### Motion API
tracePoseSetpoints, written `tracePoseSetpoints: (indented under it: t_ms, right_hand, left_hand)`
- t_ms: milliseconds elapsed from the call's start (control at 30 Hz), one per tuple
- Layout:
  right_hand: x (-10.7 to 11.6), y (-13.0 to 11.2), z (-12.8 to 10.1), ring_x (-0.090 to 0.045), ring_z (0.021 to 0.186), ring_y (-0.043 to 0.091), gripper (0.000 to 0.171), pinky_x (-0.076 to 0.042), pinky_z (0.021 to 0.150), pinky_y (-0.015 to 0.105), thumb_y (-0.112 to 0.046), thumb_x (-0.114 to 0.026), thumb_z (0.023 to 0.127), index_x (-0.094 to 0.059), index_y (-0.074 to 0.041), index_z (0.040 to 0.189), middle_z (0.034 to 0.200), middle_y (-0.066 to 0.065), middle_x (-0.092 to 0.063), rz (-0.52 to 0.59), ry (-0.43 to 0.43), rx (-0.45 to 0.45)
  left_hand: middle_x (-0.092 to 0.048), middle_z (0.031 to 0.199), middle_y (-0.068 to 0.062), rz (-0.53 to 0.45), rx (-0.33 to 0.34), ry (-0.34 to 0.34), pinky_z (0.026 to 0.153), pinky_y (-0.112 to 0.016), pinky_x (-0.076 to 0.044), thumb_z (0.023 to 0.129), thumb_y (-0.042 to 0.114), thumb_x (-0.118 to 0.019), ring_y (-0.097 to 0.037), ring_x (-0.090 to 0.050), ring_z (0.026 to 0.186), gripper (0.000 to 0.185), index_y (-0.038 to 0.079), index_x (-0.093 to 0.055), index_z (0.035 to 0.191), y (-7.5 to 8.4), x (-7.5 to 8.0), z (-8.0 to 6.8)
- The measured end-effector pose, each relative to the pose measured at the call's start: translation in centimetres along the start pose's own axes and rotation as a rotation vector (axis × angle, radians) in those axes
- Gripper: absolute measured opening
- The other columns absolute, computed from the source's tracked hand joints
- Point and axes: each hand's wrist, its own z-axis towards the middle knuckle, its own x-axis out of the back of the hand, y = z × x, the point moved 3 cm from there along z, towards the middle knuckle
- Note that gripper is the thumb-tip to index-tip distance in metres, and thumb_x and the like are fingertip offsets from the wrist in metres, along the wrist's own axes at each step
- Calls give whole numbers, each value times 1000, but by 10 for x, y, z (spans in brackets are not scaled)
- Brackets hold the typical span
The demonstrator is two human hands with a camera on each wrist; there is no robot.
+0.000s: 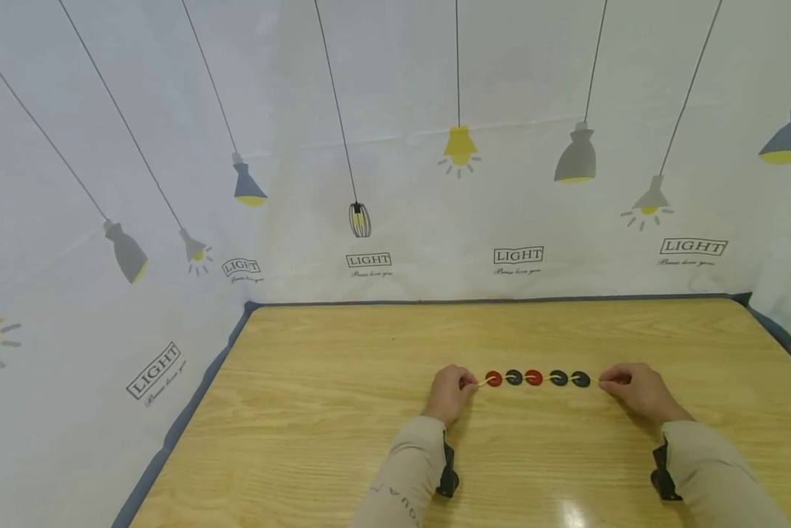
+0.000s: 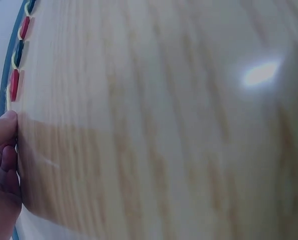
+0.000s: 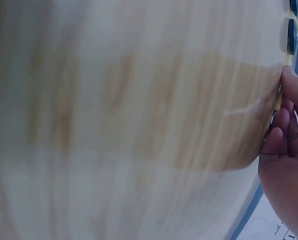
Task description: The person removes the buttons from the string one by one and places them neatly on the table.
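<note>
A yellow string (image 1: 482,382) runs through several round discs that look like large buttons. From the left they go red (image 1: 494,379), black (image 1: 514,377), red (image 1: 533,378), black (image 1: 558,378) and black (image 1: 581,379). My left hand (image 1: 450,390) pinches the string's left end between thumb and forefinger, beside the first red disc. At the other end my right hand (image 1: 641,389) pinches the string a little way from the last black disc. The string is stretched nearly straight between both hands, low over the table. In the left wrist view the red disc (image 2: 15,85) hangs close by the fingertips.
The light wooden table (image 1: 303,411) has a dark blue edge at the back and sides. White sheeting (image 1: 422,198) printed with lamps and the word LIGHT stands behind and to the left. Black wrist mounts (image 1: 447,473) sit under both sleeves.
</note>
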Motion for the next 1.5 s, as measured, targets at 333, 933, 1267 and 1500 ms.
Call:
tracePoseSetpoints:
  t_ms: [333,933,1267,1500]
  right_hand:
    - [-8,-2,-2,-52,67,18,8,-42,59,32,-7,-62,81,-64,1,83,76,9,-61,-22,39,8]
    - [-10,-17,-3,-51,63,18,5,-42,58,34,-2,-62,79,-63,1,75,69,4,-58,-95,32,51]
    - [-14,-23,-4,-51,64,17,4,-42,58,33,-1,-60,80,-62,2,78,70,4,-57,-84,3,77]
    - [-23,-35,0,-51,64,17,4,-42,58,32,0,-60,78,-62,1,74,69,3,-58,-77,4,120]
  left_hand:
    - [-55,73,-2,2,69,15,58,-19,-39,80,5,-63,-8,-47,65,4,3,-64,76,-11,13,-10]
    - [-58,70,-3,73,74,-21,59,-22,-43,80,2,-63,-14,-53,67,7,2,-65,74,-18,34,-8]
    - [-61,70,-4,50,70,-73,59,-21,-43,79,3,-65,-11,-52,64,7,1,-65,72,-25,43,-12]
    - [-61,71,-3,84,74,-72,60,-23,-44,79,5,-64,-12,-54,67,7,2,-65,73,-29,54,-16]
